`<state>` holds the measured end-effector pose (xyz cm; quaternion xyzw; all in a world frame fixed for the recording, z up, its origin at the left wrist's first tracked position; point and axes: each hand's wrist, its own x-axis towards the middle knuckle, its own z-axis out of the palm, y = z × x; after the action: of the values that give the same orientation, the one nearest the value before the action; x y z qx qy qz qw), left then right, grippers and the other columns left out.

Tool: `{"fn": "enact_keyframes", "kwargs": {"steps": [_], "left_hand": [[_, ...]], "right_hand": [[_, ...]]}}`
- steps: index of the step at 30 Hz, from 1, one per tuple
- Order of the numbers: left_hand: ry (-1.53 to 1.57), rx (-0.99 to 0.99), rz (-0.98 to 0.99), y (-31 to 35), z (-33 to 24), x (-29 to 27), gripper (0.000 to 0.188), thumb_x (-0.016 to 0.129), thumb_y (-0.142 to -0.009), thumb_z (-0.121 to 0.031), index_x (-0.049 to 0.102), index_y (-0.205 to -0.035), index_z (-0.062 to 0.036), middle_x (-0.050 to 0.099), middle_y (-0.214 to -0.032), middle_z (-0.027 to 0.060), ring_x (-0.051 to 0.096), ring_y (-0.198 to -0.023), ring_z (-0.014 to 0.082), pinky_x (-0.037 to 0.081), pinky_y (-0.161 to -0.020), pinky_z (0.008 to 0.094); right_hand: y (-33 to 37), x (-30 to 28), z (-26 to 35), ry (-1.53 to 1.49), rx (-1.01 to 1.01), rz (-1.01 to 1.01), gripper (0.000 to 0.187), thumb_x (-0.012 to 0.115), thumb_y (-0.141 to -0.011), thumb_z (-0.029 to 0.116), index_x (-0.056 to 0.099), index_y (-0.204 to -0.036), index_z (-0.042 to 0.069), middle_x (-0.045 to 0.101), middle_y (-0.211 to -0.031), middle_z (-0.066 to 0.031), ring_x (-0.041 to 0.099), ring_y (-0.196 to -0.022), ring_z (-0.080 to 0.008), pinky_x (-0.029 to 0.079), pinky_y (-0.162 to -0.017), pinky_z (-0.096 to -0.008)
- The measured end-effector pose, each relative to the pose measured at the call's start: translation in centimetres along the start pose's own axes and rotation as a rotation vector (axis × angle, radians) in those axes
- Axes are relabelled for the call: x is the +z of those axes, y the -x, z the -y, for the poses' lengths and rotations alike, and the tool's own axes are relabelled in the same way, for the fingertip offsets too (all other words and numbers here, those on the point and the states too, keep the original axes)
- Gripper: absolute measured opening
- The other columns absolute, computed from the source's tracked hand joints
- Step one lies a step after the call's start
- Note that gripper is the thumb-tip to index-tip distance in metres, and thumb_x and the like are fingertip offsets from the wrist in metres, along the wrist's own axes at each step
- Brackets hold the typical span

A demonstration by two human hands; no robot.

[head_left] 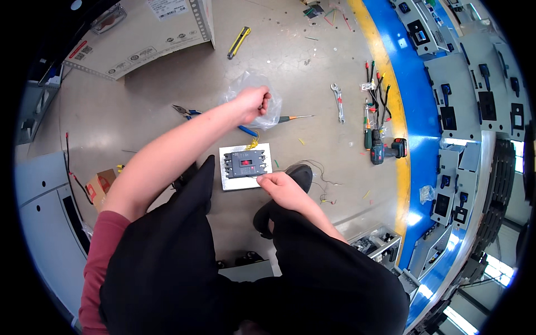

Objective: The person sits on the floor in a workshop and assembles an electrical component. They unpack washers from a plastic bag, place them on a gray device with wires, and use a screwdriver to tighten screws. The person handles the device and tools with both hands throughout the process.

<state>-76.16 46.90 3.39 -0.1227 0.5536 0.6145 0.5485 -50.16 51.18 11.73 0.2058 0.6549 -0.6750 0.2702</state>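
A dark grey circuit breaker [245,163] with a red toggle lies on a white board [228,183] between my legs. Beyond it my left hand [254,105] is closed over a clear plastic bag [239,85]; what its curled fingers hold is hidden. At the breaker's lower right corner, the thumb and finger of my right hand [283,190] are pressed together, and anything between them is too small to name. Yellow wires [253,144] bunch at the board's far edge. Blue-handled pliers [184,110] and a screwdriver [293,118] lie partly under the bag.
A yellow utility knife [239,43] lies farther off, and a wrench [338,103] to the right. Past it are a cordless drill [378,152] and several hand tools. Thin dark wires [322,181] trail beside my shoe [302,177]. A large metal cabinet [151,44] stands far left.
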Motion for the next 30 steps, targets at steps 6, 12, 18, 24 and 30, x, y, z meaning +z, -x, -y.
{"fn": "enact_keyframes", "kwargs": {"steps": [6,12,18,24,30], "left_hand": [[-0.313,0.008,-0.228,1.9,-1.4,0.0,0.076,0.061,-0.098,-0.045,0.039,-0.156,-0.0012,0.044,-0.157,0.0207,0.046,-0.141,0.0361,0.033,-0.119,0.0479],[-1.795,0.147,-0.113,7.7,-1.0,0.5,0.085,0.068,-0.091,-0.053,0.043,-0.157,-0.0054,0.048,-0.156,0.0236,0.04,-0.149,0.037,0.027,-0.121,0.048],[-1.979,0.847,-0.151,6.3,2.0,-7.4,0.019,0.065,-0.081,-0.011,0.066,-0.099,-0.0038,0.071,-0.078,0.0125,0.066,-0.082,0.0335,0.043,-0.091,0.0475],[-1.755,1.123,-0.478,13.9,-3.7,-10.5,0.013,0.064,-0.083,-0.005,0.061,-0.095,-0.0059,0.069,-0.082,0.0132,0.067,-0.086,0.0335,0.046,-0.087,0.0438],[-1.695,1.028,-0.929,21.0,-7.1,-20.0,0.024,0.069,-0.086,-0.01,0.063,-0.109,-0.007,0.07,-0.094,0.0127,0.067,-0.094,0.0338,0.045,-0.093,0.0453]], "right_hand": [[0.4,-1.0,-1.9,0.041,-0.015,-0.032,0.04,0.055,-0.109,0.028,0.058,-0.08,0.0,0.044,-0.066,0.0067,0.041,-0.064,-0.006,0.038,-0.06,-0.0296],[0.9,-0.6,-2.1,0.116,0.055,-0.064,0.042,0.057,-0.106,0.029,0.059,-0.081,-0.004,0.049,-0.062,-0.003,0.045,-0.062,-0.0118,0.043,-0.062,-0.0357],[0.0,-0.1,-3.3,0.216,0.053,-0.106,0.043,0.057,-0.103,0.03,0.06,-0.083,-0.007,0.057,-0.065,-0.0164,0.053,-0.062,-0.0215,0.047,-0.067,-0.0413],[-0.2,-0.4,-9.1,0.254,0.156,-0.21,0.042,0.057,-0.101,0.031,0.064,-0.088,-0.008,0.063,-0.07,-0.0204,0.062,-0.067,-0.0263,0.049,-0.069,-0.0423],[-1.7,0.0,-8.9,0.227,0.214,-0.251,0.041,0.059,-0.101,0.031,0.067,-0.092,-0.008,0.061,-0.069,-0.012,0.06,-0.07,-0.0198,0.047,-0.069,-0.0393]]}}
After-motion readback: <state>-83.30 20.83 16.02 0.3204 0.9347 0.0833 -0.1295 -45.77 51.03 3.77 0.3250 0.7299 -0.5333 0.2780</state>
